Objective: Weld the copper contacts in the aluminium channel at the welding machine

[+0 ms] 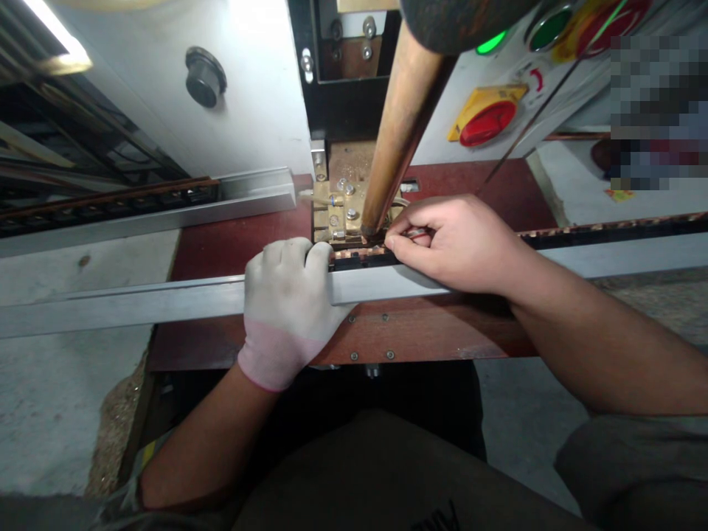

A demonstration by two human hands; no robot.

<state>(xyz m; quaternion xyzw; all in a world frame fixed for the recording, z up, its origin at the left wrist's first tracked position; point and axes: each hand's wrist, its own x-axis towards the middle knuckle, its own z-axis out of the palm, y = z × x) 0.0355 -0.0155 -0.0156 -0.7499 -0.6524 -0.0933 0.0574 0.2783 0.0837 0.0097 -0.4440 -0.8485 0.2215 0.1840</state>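
Note:
My left hand (285,299), in a white glove with a pink cuff, is closed over a long grey metal rail (387,286). A black strip with copper-coloured pieces (362,253) runs along the rail between my hands. My bare right hand (456,247) is closed in a pinch just above the rail; a little red shows by its fingers, but what they hold is too small to make out. Beside those fingertips, the lower end of a slanted copper rod (406,118) comes down close to the strip. Behind it sits a brass fixture (337,210) with bolts.
The rail crosses a reddish-brown board (431,332). Another metal channel (254,193) lies at the back left. On the white machine are a black knob (203,77) and a red rotary switch (487,123) on a yellow plate. A green light (491,43) glows above.

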